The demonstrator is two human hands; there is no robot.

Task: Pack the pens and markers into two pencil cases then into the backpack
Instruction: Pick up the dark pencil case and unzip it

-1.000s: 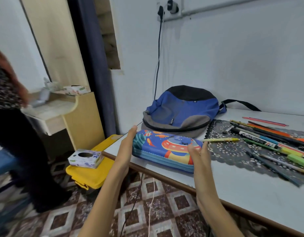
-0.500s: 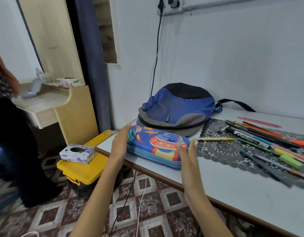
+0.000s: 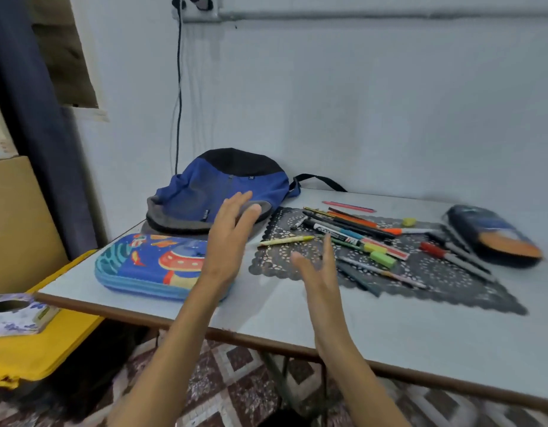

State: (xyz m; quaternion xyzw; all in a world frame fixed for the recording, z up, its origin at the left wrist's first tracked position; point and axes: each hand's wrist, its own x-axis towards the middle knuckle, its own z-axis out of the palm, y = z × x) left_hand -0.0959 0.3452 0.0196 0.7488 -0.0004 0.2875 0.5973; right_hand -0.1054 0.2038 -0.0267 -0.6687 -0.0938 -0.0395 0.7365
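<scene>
Now best to settle on one pencil case and get it open before reaching for any pen: pinning the shell flat with one palm while the other works the zip, not visible from this angle, likely keeps it from sliding off the near tabletop (image 3: 389,328) edge. Both hands raised above the surface, empty, fingers spread wide, gripping nothing. Left hand (image 3: 228,241) hovering over the right end of the cartoon pencil case (image 3: 149,263), which lies closed and flat near the tabletop's left corner, at about 8 o'clock from that palm. Blue backpack (image 3: 217,189) slumped just behind, at 12 o'clock from the left hand, apparently shut. Right hand (image 3: 317,272) above the lace mat's (image 3: 436,282) near left corner, with the pens and markers (image 3: 359,238) fanned across the mat at roughly 2 o'clock, the yellow pen (image 3: 286,241) nearest. Second pencil case (image 3: 494,235), dark with an orange band, well apart at 3 o'clock, blurred
</scene>
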